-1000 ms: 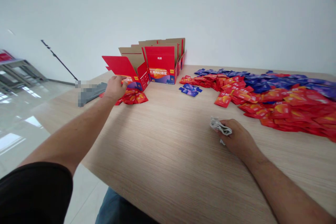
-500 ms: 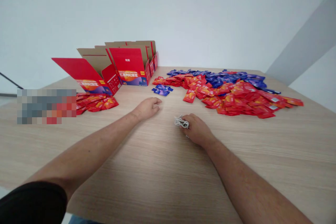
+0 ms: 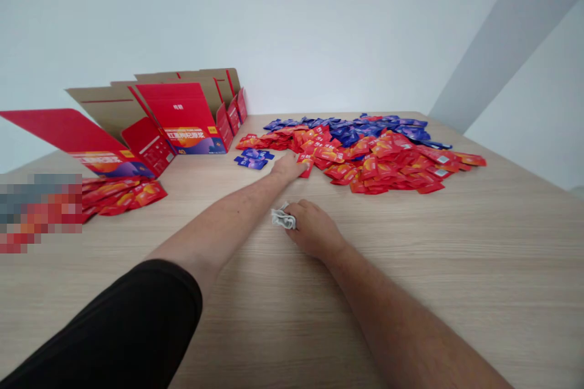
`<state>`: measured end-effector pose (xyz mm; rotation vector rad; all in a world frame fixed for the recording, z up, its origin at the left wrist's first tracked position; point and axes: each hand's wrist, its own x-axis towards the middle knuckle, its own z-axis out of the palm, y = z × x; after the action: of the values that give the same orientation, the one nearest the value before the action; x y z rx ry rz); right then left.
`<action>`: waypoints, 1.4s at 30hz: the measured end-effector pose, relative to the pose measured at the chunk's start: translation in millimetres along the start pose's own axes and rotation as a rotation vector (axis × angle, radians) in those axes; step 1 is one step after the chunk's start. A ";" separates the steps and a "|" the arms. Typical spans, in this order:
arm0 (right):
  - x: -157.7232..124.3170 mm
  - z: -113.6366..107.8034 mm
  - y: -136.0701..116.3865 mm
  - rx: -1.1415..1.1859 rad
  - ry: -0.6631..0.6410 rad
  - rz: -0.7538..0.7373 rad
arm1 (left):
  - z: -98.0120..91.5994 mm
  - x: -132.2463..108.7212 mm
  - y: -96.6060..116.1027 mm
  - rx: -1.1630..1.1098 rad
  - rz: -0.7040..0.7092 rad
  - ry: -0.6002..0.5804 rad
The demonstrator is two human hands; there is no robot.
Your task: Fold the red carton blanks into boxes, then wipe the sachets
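My left hand (image 3: 286,168) reaches out to a red sachet (image 3: 306,166) lying at the near left edge of the pile. Its fingertips are at the sachet, but most of the fingers are hidden, and whether they grip it I cannot tell. Closer to me, my right hand (image 3: 314,228) is closed around a folded greyish-white cloth (image 3: 283,219), held just at the tabletop. Left of my left hand lies a small group of purple-blue sachets (image 3: 253,159).
Red sachets (image 3: 392,164) are heaped at the right, with blue sachets (image 3: 356,129) behind them. Several open red cartons (image 3: 180,115) stand at the back left. More red sachets (image 3: 132,194) lie in front of these, beside a pixelated patch. A wall (image 3: 319,30) closes off the far side of the table.
My left hand has moved forward and right, from bare tabletop to the red sachet. My right hand keeps the cloth. The view has turned right, so the cartons appear further left.
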<state>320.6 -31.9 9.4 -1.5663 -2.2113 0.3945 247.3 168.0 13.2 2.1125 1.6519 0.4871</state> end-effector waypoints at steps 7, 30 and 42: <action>0.2 -0.6 -0.7 -0.002 0.009 0.005 | 7.7 15.0 12.7 -0.124 -0.074 0.003; 2.1 8.0 13.6 0.043 0.251 -0.009 | -61.3 -209.0 -71.1 -1.463 -0.352 -0.273; -25.3 7.9 -51.5 -0.110 0.324 -0.407 | -32.5 -233.3 -50.8 -1.680 -0.248 -0.277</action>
<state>281.5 -72.9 21.5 -1.0922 -2.2411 -0.0975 133.8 -44.5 9.7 0.6434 0.6787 0.9435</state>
